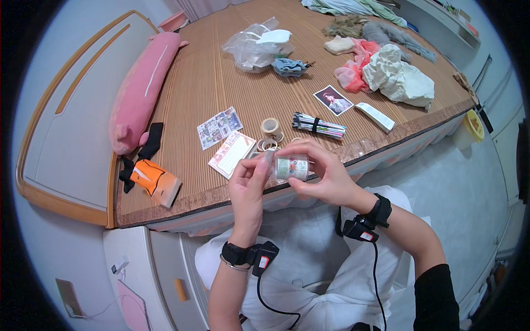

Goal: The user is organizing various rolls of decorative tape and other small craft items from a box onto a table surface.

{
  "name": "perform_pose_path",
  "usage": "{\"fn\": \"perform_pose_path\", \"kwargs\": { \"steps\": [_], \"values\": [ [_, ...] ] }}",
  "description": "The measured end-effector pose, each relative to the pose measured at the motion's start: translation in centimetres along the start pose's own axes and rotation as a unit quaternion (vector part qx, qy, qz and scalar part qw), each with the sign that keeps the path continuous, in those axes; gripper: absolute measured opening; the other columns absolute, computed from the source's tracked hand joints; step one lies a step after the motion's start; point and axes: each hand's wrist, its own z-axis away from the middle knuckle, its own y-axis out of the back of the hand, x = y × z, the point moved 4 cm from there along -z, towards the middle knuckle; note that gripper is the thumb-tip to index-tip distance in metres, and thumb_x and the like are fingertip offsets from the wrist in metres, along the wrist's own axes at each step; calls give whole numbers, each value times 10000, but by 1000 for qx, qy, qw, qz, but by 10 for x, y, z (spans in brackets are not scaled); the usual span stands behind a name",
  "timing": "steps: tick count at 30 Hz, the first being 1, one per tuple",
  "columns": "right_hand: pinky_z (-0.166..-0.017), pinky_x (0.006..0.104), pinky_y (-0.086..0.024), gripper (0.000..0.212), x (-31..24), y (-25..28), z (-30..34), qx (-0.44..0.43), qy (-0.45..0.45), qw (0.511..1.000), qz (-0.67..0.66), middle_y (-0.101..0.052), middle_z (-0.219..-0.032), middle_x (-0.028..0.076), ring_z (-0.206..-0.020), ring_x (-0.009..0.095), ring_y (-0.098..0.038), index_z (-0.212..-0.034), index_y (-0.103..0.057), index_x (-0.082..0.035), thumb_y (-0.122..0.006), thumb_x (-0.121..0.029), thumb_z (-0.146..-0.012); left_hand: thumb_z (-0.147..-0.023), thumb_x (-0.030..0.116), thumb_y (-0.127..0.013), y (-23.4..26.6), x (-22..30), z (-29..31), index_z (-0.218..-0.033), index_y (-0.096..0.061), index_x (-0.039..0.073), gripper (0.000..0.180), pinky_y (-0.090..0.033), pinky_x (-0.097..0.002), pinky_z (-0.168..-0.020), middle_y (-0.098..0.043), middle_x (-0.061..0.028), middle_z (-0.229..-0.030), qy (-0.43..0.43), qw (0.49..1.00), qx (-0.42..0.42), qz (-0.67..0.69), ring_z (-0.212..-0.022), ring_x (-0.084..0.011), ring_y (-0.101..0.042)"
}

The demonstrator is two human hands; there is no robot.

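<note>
Just over the bed's front edge, a short clear cylinder of printed tape rolls (291, 166) lies sideways between my hands. My right hand (326, 174) curls round its right end, thumb below and fingers above. At the other end, the thumb and fingers of my left hand (249, 179) close on a clear plastic piece (270, 156); whether it is joined to the cylinder cannot be made out. Beyond my fingers sit a beige tape roll (270, 126) and some thin rings of tape (267, 144), partly hidden. A pink-edged note pad (232, 154) lies beside my left hand.
On the mat, a sticker sheet (220, 128), a strapped bundle of pens (318, 126), a photo card (333, 100) and a white box (375, 117) lie around. An orange-and-clear pouch (150, 179) is left, near a long pink plush (144, 91). Plastic bags (253, 49) and cloths (397, 77) lie farther back.
</note>
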Motion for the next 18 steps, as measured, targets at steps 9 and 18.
{"fn": "perform_pose_path", "kwargs": {
  "steps": [9, 18],
  "values": [
    [-911, 326, -530, 410, -3, 0, 1, 12, -17, 1000, 20, -509, -1189, 66, -1133, 178, -553, -1230, -602, -83, -676, -59, -827, -943, 121, -597, 1, 1, 2, -975, -567, 6, 123, -506, -266, -887, -616, -132, -1149, -24, 1000, 4, -19, -987, -122, -593],
    [-884, 323, -549, 396, -2, 2, 2, 18, -15, 999, 29, -503, -1170, 63, -1102, 177, -570, -1215, -619, -83, -677, -50, -825, -929, 88, -611, -3, 4, 4, -944, -555, 19, 90, -476, -298, -927, -611, -167, -1157, -47, 997, -5, -57, -1029, -153, -589]
  ]
}}
